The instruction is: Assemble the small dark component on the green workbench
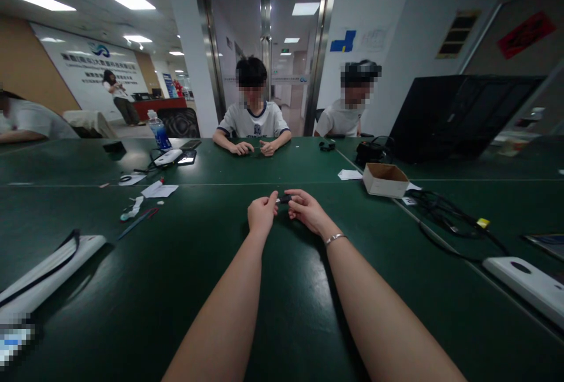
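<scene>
Just above the green table, a small black object with a silvery end (285, 199) lies crosswise between my two hands; it is too small to name. My left hand (262, 215) is closed, its thumb and fingers pinching the silvery end. From the other side, my right hand (307, 211) grips the black end between thumb and fingertips. A metal bracelet (336, 238) circles my right wrist. The fingers partly cover the object.
Right of my hands stand a small cardboard box (385, 180), tangled black cables (440, 211) and a white power strip (524, 282). Paper scraps (159, 188) and a thin pen-like stick (137, 223) lie left. Across the green table (198, 288) sit a person (252, 117) and another person (348, 113).
</scene>
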Action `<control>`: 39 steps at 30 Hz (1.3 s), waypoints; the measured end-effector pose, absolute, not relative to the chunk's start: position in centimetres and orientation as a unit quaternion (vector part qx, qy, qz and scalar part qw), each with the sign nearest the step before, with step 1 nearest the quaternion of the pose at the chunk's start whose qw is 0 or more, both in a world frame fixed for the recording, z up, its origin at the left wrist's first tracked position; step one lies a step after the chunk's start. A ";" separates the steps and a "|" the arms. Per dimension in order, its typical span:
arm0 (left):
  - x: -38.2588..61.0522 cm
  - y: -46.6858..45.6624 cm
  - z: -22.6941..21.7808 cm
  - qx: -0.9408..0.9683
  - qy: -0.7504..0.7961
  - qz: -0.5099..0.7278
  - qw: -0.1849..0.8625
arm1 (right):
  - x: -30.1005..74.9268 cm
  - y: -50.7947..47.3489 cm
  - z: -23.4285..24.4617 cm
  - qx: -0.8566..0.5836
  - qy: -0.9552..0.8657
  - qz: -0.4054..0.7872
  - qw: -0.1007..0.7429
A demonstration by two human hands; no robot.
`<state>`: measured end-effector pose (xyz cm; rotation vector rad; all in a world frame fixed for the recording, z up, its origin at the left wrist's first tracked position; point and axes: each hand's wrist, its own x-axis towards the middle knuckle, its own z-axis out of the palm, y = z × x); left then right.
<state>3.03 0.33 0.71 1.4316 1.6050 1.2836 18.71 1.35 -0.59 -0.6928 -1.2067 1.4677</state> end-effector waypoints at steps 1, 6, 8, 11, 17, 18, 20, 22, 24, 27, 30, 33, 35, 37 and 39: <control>3.0 0.3 0.8 0.544 0.614 0.483 0.307 | 18.7 1.4 -0.6 -0.287 -0.507 0.616 0.530; 2.8 0.2 1.0 0.546 0.625 0.469 0.302 | 18.8 1.4 -0.5 -0.279 -0.509 0.622 0.525; 2.8 0.1 1.1 0.544 0.628 0.468 0.301 | 18.8 1.3 -0.4 -0.280 -0.509 0.625 0.521; 2.8 0.0 1.1 0.543 0.621 0.480 0.299 | 18.8 1.2 -0.2 -0.291 -0.508 0.627 0.514; 3.1 1.1 -0.4 0.569 0.552 0.510 0.334 | 18.5 1.5 0.0 -0.343 -0.451 0.629 0.533; 3.1 1.4 -0.8 0.575 0.528 0.520 0.347 | 18.4 1.6 0.1 -0.353 -0.438 0.628 0.538; 3.2 1.9 -1.3 0.587 0.482 0.541 0.360 | 18.2 1.7 0.2 -0.373 -0.418 0.623 0.546; 3.3 2.1 -1.5 0.594 0.459 0.555 0.358 | 18.0 1.7 0.3 -0.385 -0.411 0.619 0.548; 3.3 2.0 -1.4 0.595 0.450 0.563 0.356 | 17.9 1.7 0.4 -0.388 -0.415 0.619 0.542; 3.3 1.8 -1.0 0.589 0.437 0.582 0.350 | 17.8 1.6 0.4 -0.386 -0.421 0.621 0.537; 3.5 1.7 -0.7 0.553 0.456 0.583 0.383 | 17.8 1.6 0.4 -0.385 -0.420 0.622 0.537; 3.5 1.6 -0.7 0.529 0.504 0.542 0.416 | 17.8 1.6 0.5 -0.382 -0.426 0.622 0.534; 3.4 1.6 -0.8 0.544 0.500 0.534 0.410 | 17.8 1.5 0.5 -0.382 -0.430 0.621 0.532; 3.4 1.6 -0.8 0.553 0.479 0.551 0.401 | 17.8 1.5 0.5 -0.387 -0.431 0.618 0.532; 3.4 1.7 -0.9 0.545 0.478 0.554 0.409 | 17.8 1.5 0.6 -0.393 -0.428 0.615 0.534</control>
